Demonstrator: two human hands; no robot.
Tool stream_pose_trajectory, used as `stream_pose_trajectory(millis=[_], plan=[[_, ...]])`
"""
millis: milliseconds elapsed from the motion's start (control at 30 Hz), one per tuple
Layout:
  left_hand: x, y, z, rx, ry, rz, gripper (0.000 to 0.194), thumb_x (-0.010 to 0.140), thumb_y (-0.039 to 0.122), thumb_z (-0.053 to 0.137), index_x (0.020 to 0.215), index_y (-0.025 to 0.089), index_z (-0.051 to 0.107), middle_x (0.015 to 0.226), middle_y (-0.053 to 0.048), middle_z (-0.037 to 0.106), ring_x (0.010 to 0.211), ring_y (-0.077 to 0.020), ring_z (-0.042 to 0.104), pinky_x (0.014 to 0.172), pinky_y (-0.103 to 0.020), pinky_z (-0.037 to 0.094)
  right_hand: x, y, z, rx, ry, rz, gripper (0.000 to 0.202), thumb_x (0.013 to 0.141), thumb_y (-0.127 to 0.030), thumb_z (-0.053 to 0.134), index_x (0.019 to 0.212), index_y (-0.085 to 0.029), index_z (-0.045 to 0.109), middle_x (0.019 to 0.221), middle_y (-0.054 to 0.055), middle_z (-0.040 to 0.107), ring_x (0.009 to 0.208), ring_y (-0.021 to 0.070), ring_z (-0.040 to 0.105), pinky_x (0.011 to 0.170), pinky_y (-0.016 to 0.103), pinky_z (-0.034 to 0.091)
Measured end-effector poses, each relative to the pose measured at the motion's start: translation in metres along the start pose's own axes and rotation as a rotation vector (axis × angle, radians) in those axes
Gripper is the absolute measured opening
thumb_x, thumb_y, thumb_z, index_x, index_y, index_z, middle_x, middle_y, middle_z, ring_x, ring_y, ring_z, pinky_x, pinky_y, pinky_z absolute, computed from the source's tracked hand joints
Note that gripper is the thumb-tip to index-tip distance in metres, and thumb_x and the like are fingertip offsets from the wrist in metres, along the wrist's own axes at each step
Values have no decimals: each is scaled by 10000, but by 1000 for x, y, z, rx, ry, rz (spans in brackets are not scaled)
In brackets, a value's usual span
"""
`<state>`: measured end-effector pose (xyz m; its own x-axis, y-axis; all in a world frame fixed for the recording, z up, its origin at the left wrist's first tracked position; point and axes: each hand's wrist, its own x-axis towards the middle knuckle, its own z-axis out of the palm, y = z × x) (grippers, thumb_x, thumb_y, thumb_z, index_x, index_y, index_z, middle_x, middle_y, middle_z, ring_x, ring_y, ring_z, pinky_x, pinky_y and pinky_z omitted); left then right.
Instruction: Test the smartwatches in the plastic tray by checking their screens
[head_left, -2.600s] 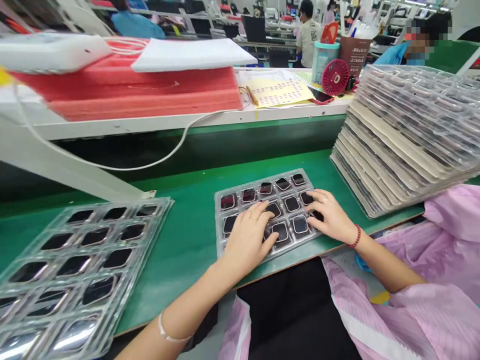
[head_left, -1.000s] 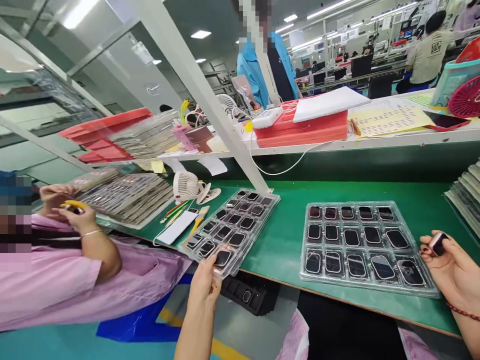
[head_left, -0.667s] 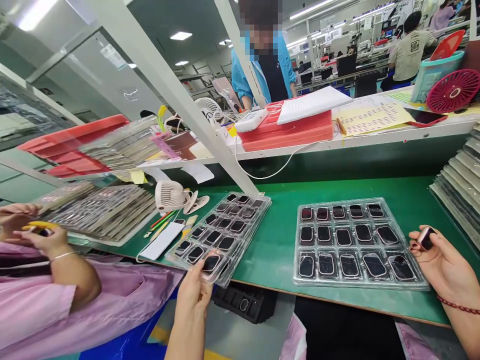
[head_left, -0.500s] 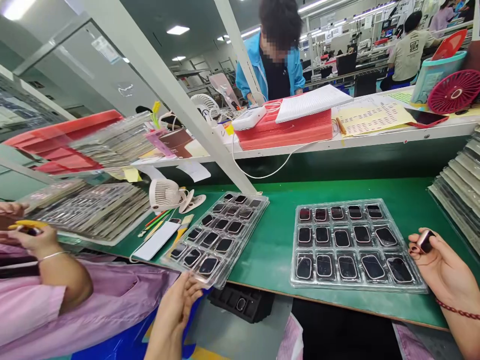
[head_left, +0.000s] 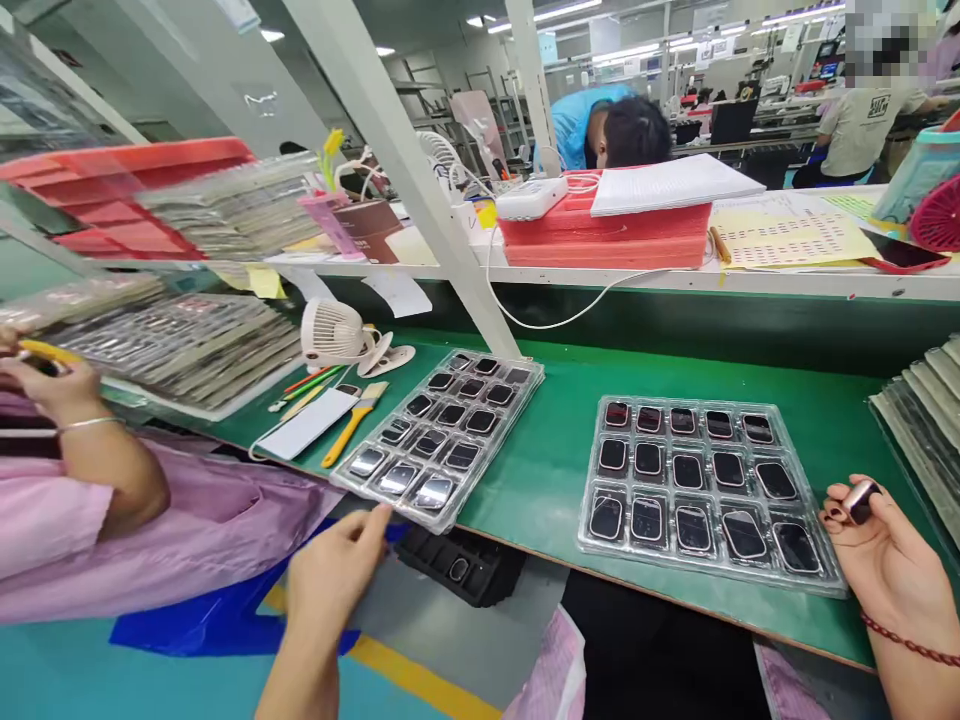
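My right hand point(head_left: 889, 555) is closed on a smartwatch case point(head_left: 861, 500), with a dark face and a pinkish metal frame, tilted beside the right tray. My left hand point(head_left: 337, 565) has curled fingers at the near edge of the left clear plastic tray point(head_left: 491, 462); the thumb and forefinger meet that edge, and the other fingertips are hidden. This tray lies slanted on the green bench and holds rows of dark-faced watches point(head_left: 451, 414). The right clear plastic tray point(head_left: 712, 568) lies flatter, with several watches point(head_left: 688, 471) in its pockets.
A yellow brush point(head_left: 352, 425), a white card-like slab point(head_left: 307, 425) and a small fan point(head_left: 334, 332) lie left. Tray stacks point(head_left: 926, 420) stand right. Below the bench edge sits a black tray point(head_left: 480, 580). A co-worker's arm point(head_left: 112, 470) is at far left; another person point(head_left: 592, 125) bends behind the shelf.
The left tray has moved back onto the bench, uncovering more of the brush. My left fingers have curled at its edge. My right hand keeps the watch. The person opposite has bent down.
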<state>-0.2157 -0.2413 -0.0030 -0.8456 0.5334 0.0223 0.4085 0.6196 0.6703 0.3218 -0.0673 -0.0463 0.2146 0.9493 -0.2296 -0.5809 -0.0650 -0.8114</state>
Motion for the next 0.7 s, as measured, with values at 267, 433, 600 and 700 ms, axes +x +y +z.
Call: stream_pose_trajectory(millis=[267, 433, 600, 700], plan=[[0, 51, 38, 438, -146, 607, 606, 850, 474, 514, 1398, 215, 519, 1574, -159, 332, 1460, -429, 215, 1107, -621, 254, 8, 2, -11, -72, -43, -45, 95, 816, -322, 693, 884, -260, 716, 828, 9, 668, 734, 142, 615, 569, 242, 518], [33, 30, 47, 522, -223, 552, 683, 887, 563, 416, 1440, 166, 475, 1525, -196, 406, 1413, -371, 357, 1110, -519, 323, 8, 4, -13, -105, -58, -45, 128, 780, -340, 720, 873, -253, 706, 792, 16, 684, 701, 159, 621, 556, 279, 499], [25, 19, 53, 574, -124, 585, 656, 886, 509, 445, 1433, 149, 483, 1525, -211, 396, 1427, -420, 297, 1105, -569, 296, 5, 3, -7, -66, -18, -41, 140, 760, -304, 734, 884, -243, 711, 791, 23, 675, 709, 159, 629, 545, 263, 505], [10, 36, 61, 497, -57, 556, 666, 876, 442, 486, 1465, 137, 430, 1578, -220, 286, 1450, -450, 219, 1096, -614, 280, 1, 1, -1, -85, -46, -62, 131, 775, -321, 723, 875, -240, 702, 793, 23, 668, 681, 150, 616, 536, 254, 498]])
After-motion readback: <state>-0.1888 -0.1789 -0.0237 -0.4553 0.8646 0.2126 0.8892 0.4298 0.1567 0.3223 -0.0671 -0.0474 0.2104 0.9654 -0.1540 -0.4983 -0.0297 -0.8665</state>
